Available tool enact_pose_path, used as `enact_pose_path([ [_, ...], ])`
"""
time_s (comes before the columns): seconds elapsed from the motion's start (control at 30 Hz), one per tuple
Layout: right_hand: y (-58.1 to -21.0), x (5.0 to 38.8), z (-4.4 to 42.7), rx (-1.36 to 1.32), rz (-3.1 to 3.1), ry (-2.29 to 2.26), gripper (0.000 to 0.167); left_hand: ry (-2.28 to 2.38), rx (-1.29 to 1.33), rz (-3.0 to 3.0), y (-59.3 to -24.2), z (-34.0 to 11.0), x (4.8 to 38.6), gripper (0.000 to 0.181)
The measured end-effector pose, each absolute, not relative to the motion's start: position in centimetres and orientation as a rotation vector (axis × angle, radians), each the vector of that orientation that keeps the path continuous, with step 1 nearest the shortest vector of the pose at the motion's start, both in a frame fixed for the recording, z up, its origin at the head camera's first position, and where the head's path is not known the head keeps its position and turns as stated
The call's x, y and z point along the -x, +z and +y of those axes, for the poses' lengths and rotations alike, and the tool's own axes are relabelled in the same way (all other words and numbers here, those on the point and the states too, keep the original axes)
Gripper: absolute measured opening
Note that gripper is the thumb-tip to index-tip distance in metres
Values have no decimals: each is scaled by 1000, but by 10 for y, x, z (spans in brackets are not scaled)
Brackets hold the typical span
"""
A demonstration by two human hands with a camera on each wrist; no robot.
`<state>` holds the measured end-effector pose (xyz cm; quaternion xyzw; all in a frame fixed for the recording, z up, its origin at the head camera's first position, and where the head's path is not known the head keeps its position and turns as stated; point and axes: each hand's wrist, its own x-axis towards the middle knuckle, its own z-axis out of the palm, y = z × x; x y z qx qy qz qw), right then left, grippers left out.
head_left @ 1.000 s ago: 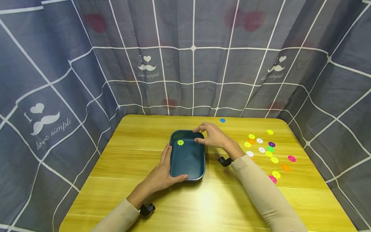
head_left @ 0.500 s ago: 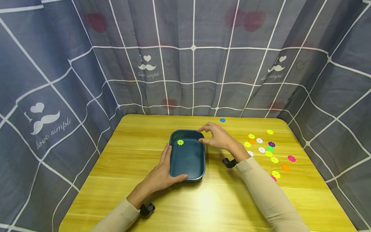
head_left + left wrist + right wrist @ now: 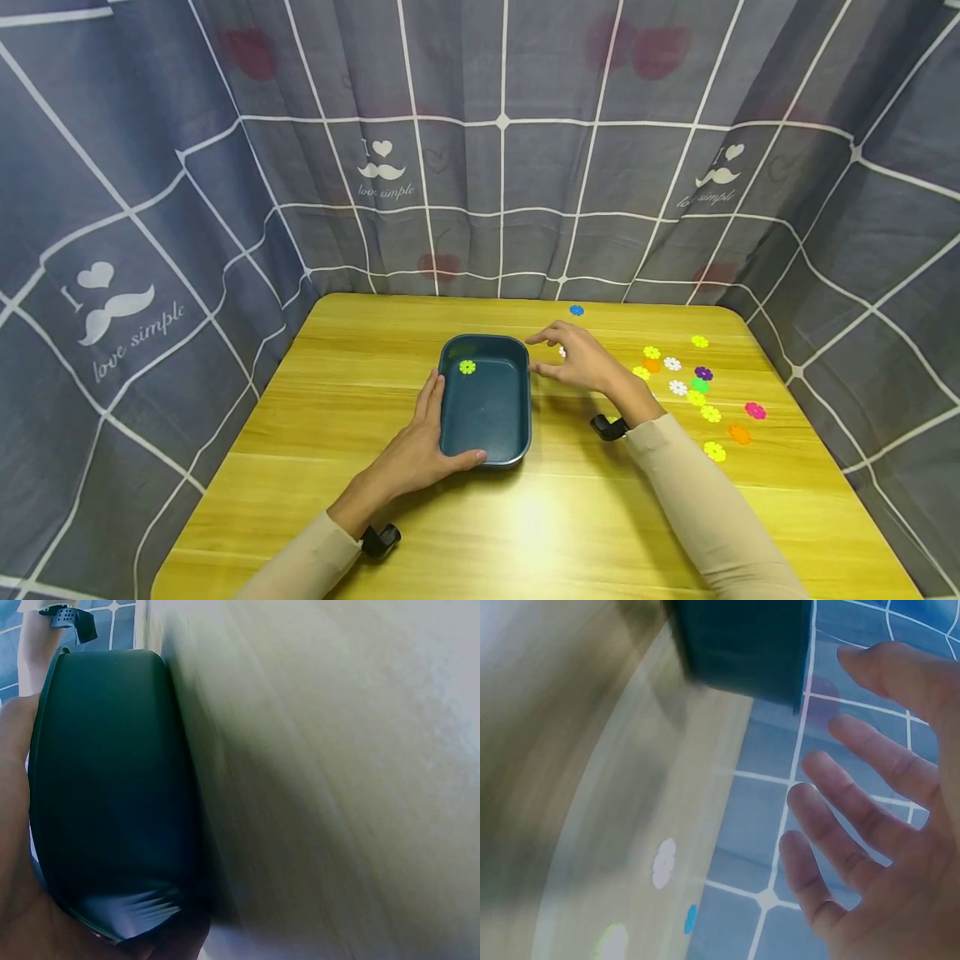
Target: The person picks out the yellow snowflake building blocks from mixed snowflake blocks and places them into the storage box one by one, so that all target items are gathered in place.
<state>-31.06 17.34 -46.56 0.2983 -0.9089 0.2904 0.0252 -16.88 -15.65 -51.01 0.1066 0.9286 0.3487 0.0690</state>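
A dark teal rectangular tray point(image 3: 486, 417) lies on the wooden table, with one yellow-green flower-shaped piece point(image 3: 467, 367) inside near its far left corner. My left hand point(image 3: 423, 442) holds the tray's near left corner, its fingers along the left wall and its thumb over the near rim. In the left wrist view that hand point(image 3: 19, 885) curves around the dark tray wall point(image 3: 112, 780). My right hand point(image 3: 581, 358) is just beyond the tray's right rim, fingers spread and loosely bent. The right wrist view shows the palm point(image 3: 907, 900) holding nothing.
Several flower-shaped pieces lie scattered right of the tray, among them a purple one point(image 3: 702, 373), a pink one point(image 3: 755, 410) and an orange one point(image 3: 739, 433). A blue piece point(image 3: 577, 310) lies by the back edge. A checked curtain point(image 3: 502, 167) surrounds the table.
My right hand has drawn back to the right, from over the tray's far right corner to outside its rim. The left hand and the tray have stayed put.
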Motion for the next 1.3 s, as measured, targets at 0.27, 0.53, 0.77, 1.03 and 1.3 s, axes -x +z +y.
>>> enact_pose_path([
  [0.27, -472, 309, 183, -888, -2838, 911, 47, 1041, -323, 2800, -508, -156, 168, 148],
  [0.53, -478, 307, 195, -858, -2870, 882, 47, 1030, -317, 2803, -509, -156, 168, 149],
  [0.77, -481, 305, 209, -831, -2895, 859, 50, 1029, -311, 2803, -507, -155, 167, 147],
  [1.03, -483, 302, 229, -817, -2934, 838, 57, 1024, -318, 2807, -506, -156, 167, 148],
  [1.3, -486, 302, 244, -791, -2965, 786, 64, 1014, -318, 2811, -506, -155, 167, 148],
])
